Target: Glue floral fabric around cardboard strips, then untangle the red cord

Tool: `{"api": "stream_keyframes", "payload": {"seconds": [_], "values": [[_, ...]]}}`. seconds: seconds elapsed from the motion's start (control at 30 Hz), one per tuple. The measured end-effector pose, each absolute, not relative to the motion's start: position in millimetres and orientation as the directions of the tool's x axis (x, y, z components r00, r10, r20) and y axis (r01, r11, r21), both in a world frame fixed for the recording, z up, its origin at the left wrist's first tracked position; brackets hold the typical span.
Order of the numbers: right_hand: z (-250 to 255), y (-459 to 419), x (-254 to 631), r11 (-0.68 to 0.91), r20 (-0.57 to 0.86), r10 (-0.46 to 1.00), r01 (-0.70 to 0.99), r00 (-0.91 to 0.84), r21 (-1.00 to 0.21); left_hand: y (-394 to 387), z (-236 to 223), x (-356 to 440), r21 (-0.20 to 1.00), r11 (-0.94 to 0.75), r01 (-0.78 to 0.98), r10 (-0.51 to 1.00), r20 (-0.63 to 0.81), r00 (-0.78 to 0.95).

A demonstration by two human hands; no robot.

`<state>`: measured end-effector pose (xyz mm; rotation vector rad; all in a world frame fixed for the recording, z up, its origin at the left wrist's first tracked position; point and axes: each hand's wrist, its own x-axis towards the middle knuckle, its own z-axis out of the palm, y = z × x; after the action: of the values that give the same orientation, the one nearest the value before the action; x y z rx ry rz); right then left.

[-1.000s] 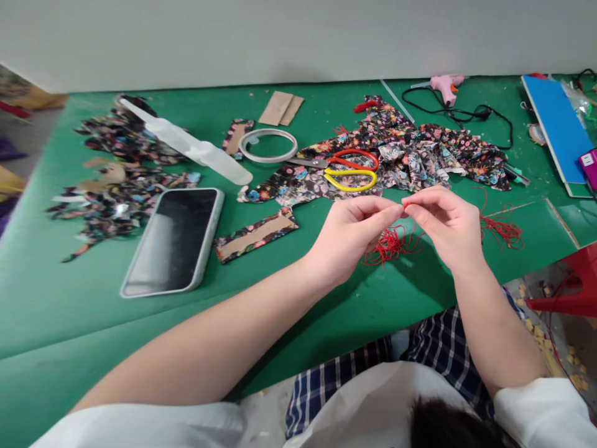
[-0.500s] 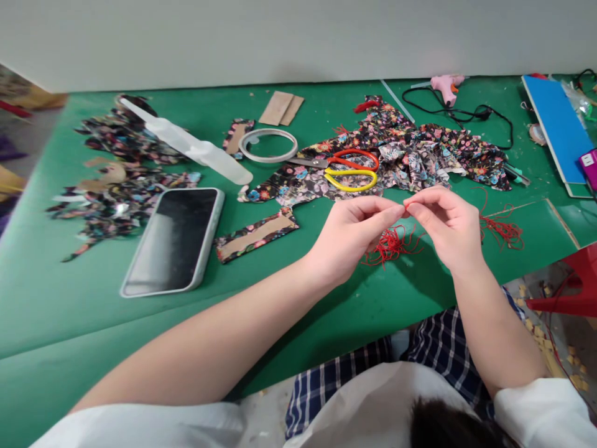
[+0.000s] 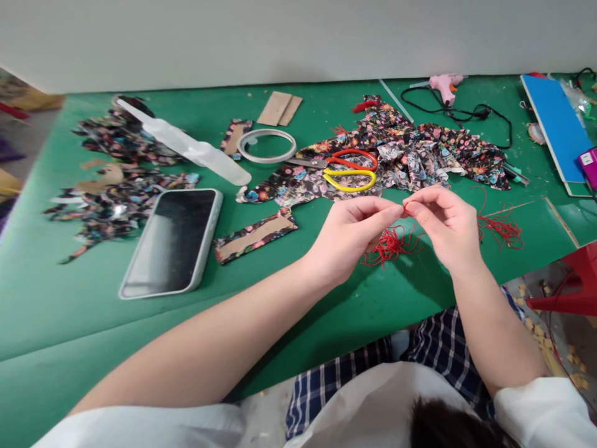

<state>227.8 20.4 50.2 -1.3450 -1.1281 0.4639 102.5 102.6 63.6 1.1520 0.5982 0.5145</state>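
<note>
My left hand (image 3: 357,227) and my right hand (image 3: 445,221) meet fingertip to fingertip above the green table. Between them a short bit of red thread (image 3: 407,206) is pinched by thumbs and forefingers; most of it is hidden by the fingers. Beneath and between my hands lies a loose tangle of red threads (image 3: 392,247). A second tangle of red threads (image 3: 506,230) rests just right of my right hand. Scissors (image 3: 352,180) with one red and one yellow handle lie on crumpled black floral fabric (image 3: 420,152) beyond my hands.
On the left lie a phone (image 3: 175,242), a translucent white plastic piece (image 3: 191,146) and floral scraps (image 3: 125,199). A tape roll (image 3: 267,159) and fabric-edged cardboard strip (image 3: 256,236) sit mid-table. A pink glue gun (image 3: 445,87) with cord and a blue board (image 3: 557,134) are at right.
Both hands keep their pinch in nearly the same place, with a little more red showing at the right fingertips. The view has shifted very slightly.
</note>
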Motion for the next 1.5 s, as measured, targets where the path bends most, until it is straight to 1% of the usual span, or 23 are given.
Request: {"api": "stream_keyframes", "payload": {"seconds": [0.23,0.43,0.53,0.63,0.73,0.83,0.97,1.1,1.17,1.23,1.33,1.5], "values": [[50.4,21.3,226.9,0.21,0.339,0.828,0.313,0.447,-0.926,103.7,62.6,102.5,0.947,0.313,-0.069,0.657,-0.163,0.736],[52.2,20.2,228.1,0.202,0.319,0.814,0.277,0.486,-0.939,103.0,62.9,102.7,0.971,0.234,-0.053,0.707,-0.132,0.695],[53.6,18.9,229.5,0.203,0.292,0.807,0.222,0.514,-0.954,102.8,63.2,102.4,0.988,0.154,-0.033,0.749,-0.095,0.656],[54.0,18.1,229.0,0.193,0.273,0.852,0.218,0.447,-0.957,102.2,63.7,101.3,0.999,0.026,0.02,0.763,-0.033,0.645],[52.7,18.6,226.6,0.183,0.281,0.875,0.269,0.395,-0.946,100.9,65.1,100.1,0.993,-0.088,0.072,0.738,0.017,0.674],[50.7,20.0,225.9,0.177,0.32,0.844,0.339,0.43,-0.924,99.8,66.4,99.8,0.985,-0.142,0.1,0.731,0.036,0.681],[49.9,21.4,230.0,0.168,0.307,0.82,0.309,0.483,-0.936,100.6,65.8,100.7,0.989,-0.121,0.088,0.751,0.033,0.659],[51.1,20.8,234.3,0.167,0.289,0.781,0.262,0.553,-0.951,102.6,63.9,101.7,0.999,-0.025,0.047,0.765,-0.011,0.645],[51.1,20.1,234.9,0.186,0.283,0.813,0.233,0.51,-0.955,103.0,63.5,101.9,0.999,0.043,0.024,0.76,-0.048,0.648],[50.2,19.7,234.3,0.218,0.295,0.86,0.224,0.415,-0.95,103.1,63.6,102.0,0.994,0.105,-0.009,0.743,-0.072,0.665],[48.5,19.8,232.2,0.241,0.337,0.876,0.294,0.345,-0.925,103.1,63.8,102.4,0.989,0.14,-0.045,0.715,-0.07,0.695],[50.3,19.8,231.0,0.237,0.425,0.829,0.461,0.363,-0.855,103.6,64.4,102.6,0.987,0.155,-0.038,0.691,-0.081,0.718]]}}
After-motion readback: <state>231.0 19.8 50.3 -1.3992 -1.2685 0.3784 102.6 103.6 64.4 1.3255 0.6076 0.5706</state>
